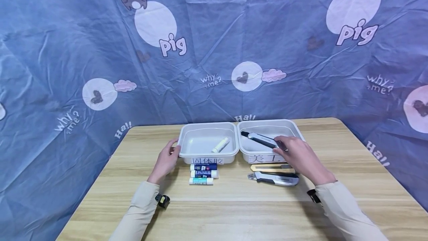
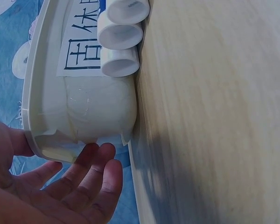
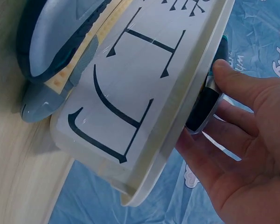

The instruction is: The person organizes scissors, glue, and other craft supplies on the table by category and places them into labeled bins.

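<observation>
My right hand (image 1: 299, 155) pinches a grey and black utility knife (image 1: 262, 140) at its rear end, over the right white bin (image 1: 271, 122). In the right wrist view the knife shows beyond the rim, between thumb and fingers. At the left end of the left white bin (image 1: 208, 125), my left hand (image 1: 167, 162) holds the rim, thumb at the edge and fingers against the outer wall. A white glue stick (image 1: 220, 145) lies inside that bin. In front lie a dark blue glue stick (image 1: 203, 167), a blue-and-white one (image 1: 204, 174) and a teal-and-white one (image 1: 201, 181).
Before the right bin lie a yellow utility knife (image 1: 267, 168) and another grey and black one (image 1: 275, 179). Both bins carry paper labels with Chinese characters and stand side by side on the wooden table (image 1: 214, 218). A blue printed cloth (image 1: 207, 29) hangs behind.
</observation>
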Available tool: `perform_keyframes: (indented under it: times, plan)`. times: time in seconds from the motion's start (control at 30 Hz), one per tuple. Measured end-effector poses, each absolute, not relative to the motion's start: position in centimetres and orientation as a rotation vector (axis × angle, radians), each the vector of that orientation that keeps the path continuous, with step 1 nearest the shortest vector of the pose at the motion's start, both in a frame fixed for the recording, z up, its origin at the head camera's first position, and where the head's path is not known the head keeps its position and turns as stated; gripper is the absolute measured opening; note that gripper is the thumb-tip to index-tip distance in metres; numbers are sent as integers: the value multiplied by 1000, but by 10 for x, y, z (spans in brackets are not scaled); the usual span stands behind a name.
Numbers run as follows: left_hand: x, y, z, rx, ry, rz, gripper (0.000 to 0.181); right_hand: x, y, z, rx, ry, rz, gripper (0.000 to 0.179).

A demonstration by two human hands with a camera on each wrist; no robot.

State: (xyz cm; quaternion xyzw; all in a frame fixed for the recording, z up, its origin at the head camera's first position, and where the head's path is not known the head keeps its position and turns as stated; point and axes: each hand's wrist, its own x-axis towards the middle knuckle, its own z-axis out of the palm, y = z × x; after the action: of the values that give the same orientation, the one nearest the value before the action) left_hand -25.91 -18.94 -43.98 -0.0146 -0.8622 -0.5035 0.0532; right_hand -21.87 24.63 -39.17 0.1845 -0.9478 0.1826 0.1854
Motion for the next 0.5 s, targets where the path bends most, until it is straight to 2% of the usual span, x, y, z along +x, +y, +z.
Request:
perform_keyframes:
  times: [0.5]
  plan:
    - [-257,-190,-437,-44,-2636,-1524,45,-226,242,-392,454,-2725,551,27]
